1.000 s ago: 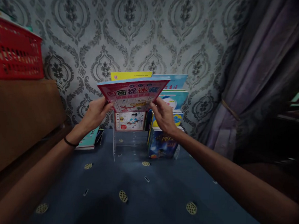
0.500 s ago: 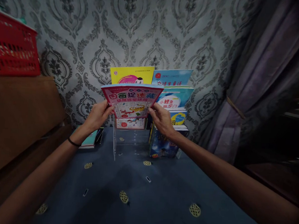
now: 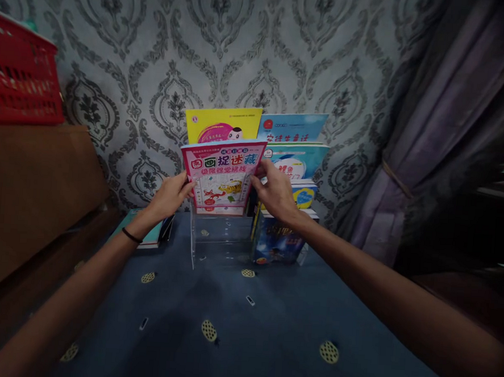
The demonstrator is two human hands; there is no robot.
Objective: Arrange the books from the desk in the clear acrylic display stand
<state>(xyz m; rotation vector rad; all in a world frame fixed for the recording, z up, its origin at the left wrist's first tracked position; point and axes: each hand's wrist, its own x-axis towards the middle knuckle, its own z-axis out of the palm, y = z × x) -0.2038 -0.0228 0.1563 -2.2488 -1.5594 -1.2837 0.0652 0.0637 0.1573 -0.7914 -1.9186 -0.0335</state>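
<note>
Between my hands stands a pink picture book (image 3: pixel 225 175) with a cartoon fox and tiger on its cover. It leans back in a clear plastic book stand (image 3: pixel 220 246), in front of a yellow book (image 3: pixel 222 118). My left hand (image 3: pixel 170 195) is closed at the book's left edge. At the right edge, my right hand (image 3: pixel 275 190) pinches the cover's side between thumb and fingers. Behind and beside that hand rise a light blue book (image 3: pixel 296 123), a teal book (image 3: pixel 313 158) and a dark blue book (image 3: pixel 276 244); the hand partly hides them.
A few books (image 3: pixel 150 236) lie flat on the left, beyond my left wrist. Further left, a red basket (image 3: pixel 23 83) sits on a brown box (image 3: pixel 34 181). A purple curtain (image 3: pixel 388 202) hangs on the right. Dark blue cloth with pineapple prints (image 3: pixel 268 337) covers the table.
The pink book has tipped more upright and settled lower against the stand, so more of its cover faces me. Both hands have shifted slightly with it, still at its edges.
</note>
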